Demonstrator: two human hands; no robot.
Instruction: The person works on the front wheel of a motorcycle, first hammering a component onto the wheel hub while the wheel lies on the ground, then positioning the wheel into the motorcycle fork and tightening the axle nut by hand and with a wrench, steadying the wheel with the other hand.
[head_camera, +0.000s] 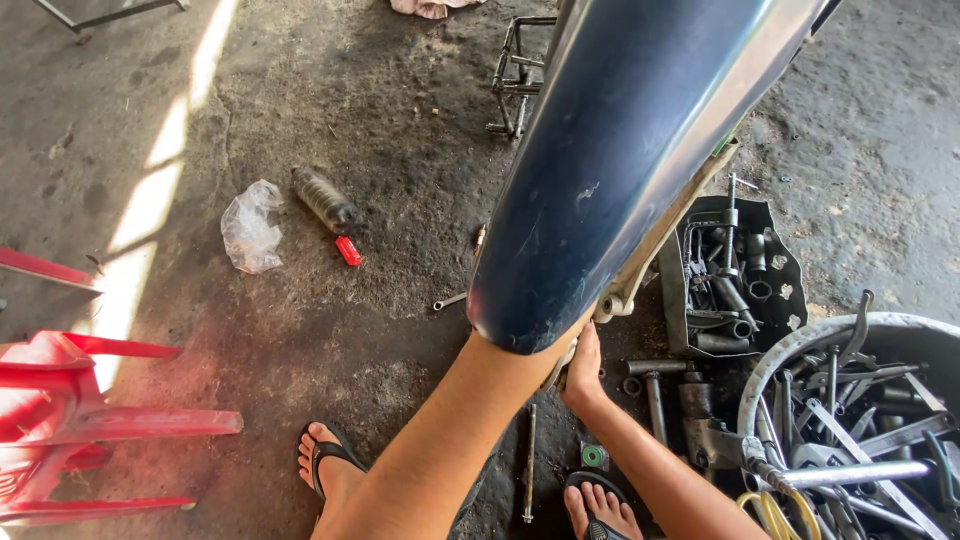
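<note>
A dark blue motorcycle mudguard (620, 150) fills the upper middle of the view, with a pale metal bracket (640, 275) along its lower right side. My left forearm runs up from the bottom and passes under the mudguard's lower edge, so my left hand is hidden behind it. My right hand (585, 370) reaches up just below the mudguard's tip, its fingers curled around a part beneath the edge; the part itself is mostly hidden. My feet in dark sandals (330, 462) stand on the oily concrete floor.
A round tub of wrenches and tools (860, 420) sits at the right, a black tray of sockets (740, 275) behind it. Loose tools lie by my feet. A red plastic chair (70, 420) lies at the left; a clear bag (250, 230), a dirty bottle (325, 198) and a red cap lie beyond.
</note>
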